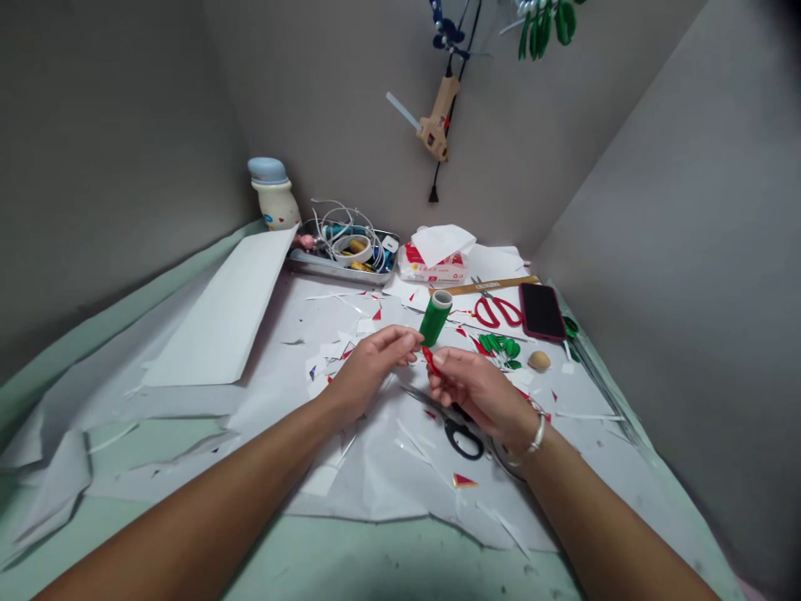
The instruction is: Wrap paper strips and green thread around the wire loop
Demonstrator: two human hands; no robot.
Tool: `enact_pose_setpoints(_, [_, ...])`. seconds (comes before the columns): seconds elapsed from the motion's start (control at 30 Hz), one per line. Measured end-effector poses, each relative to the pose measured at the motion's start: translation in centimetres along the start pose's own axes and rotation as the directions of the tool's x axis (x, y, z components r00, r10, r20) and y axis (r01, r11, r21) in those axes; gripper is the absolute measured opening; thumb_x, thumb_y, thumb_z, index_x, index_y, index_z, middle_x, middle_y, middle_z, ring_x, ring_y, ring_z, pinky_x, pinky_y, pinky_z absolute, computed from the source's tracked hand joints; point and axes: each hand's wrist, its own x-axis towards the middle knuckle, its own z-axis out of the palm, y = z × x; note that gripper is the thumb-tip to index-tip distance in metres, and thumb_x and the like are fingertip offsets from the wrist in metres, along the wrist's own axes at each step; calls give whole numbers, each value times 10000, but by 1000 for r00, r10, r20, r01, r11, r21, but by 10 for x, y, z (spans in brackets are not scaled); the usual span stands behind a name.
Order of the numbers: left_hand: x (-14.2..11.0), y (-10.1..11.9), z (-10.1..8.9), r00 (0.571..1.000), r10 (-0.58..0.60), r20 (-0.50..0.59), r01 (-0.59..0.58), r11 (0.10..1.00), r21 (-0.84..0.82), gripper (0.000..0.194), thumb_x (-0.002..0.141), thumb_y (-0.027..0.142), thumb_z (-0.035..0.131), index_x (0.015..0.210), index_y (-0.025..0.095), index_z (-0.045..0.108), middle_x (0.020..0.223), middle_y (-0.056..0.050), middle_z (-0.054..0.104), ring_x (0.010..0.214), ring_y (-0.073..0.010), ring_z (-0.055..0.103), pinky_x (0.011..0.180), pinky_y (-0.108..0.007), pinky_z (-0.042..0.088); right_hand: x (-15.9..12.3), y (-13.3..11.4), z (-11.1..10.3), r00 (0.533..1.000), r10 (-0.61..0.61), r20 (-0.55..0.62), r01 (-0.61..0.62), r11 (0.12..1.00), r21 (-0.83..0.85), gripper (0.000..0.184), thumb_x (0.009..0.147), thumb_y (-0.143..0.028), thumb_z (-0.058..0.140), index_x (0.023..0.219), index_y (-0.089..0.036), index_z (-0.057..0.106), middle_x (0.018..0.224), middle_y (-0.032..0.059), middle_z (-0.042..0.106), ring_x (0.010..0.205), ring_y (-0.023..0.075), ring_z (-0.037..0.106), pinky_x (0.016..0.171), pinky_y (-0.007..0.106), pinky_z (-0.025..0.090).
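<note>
While both hands meet over the tabletop [350, 553], R hand [479, 391] has a small red piece [430, 361] nipped betw. thumb & fingers, tip poking out twd. L side. L hand [379, 361] just beside it, fingers drawn narrow, tips nearly together; can't tell if anything thin sits in them. Green spool [436, 319] right behind the fingertips; unclear whether L hand touches it.

Handling notes (my judgement): pinch the red pc. firmly but lightly, low down, so it won't crease or twist & the tip stays in sight. L fingertips best close to R ones for fine control; brace wrists if poss. Spool looks easy to knock, so small moves on that side. Black-handled scissors [464, 440] lie close under R hand, blades pointing twd. the gap betw. hands: mind the edge when lowering. Red scrap [464, 481] nearby, similar colour, so a dropped pc. could get lost
</note>
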Motion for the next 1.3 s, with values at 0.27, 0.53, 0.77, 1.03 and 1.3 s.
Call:
enact_pose_setpoints(0.27, [1, -7, -2, 997, -14, -77, 22, 994, 108, 166, 760, 347, 670, 743, 181, 669, 696, -29, 608, 664, -147, 515, 645, -271, 394, -1, -5, -2, 975, -194, -109, 118, 867, -485, 287, 834, -442, 565, 919, -178, 636, 777, 19, 646, 669, 126, 574, 598, 248, 459])
enact_pose_setpoints(0.53, [3, -5, -2, 991, -60, -121, 55, 998, -40, 109, 758, 271, 647, 749, 173, 601, 709, -8, 607, 642, -115, 535, 661, -250, 400, -41, -55, -54, 996, -68, -49, -45, 58, -997, 106, 764, -199, 582, 799, -223, 679, 744, 30, 664, 694, 175, 548, 626, 285, 364])
enact_pose_setpoints(0.77, [2, -8, -2, 994, -75, -74, 73, 997, -18, 134, 773, 294, 641, 763, 165, 607, 710, -12, 588, 632, -112, 522, 653, -256, 393, -39, -37, -60, 984, 124, -124, -113, -96, -989, 175, 645, -82, 588, 751, -212, 638, 772, 43, 658, 666, 172, 538, 546, 260, 307])
enact_pose_setpoints(1.03, [1, -3, -1, 993, -103, -51, 102, 995, -24, 125, 794, 284, 626, 784, 166, 584, 708, 4, 577, 631, -96, 498, 648, -237, 371, -39, -48, -66, 980, 147, -133, -120, -89, -989, 135, 714, -108, 543, 741, -205, 633, 763, 23, 655, 677, 153, 544, 568, 244, 336])
enact_pose_setpoints(1.3, [-2, -5, 1, 994, -101, 48, 105, 990, -94, 86, 794, 233, 595, 750, 163, 568, 682, 4, 575, 634, -107, 503, 646, -247, 362, -51, -73, -69, 987, -158, 41, 98, 375, -922, 131, 863, -341, 531, 844, -214, 559, 787, -8, 607, 698, 130, 525, 626, 236, 418])
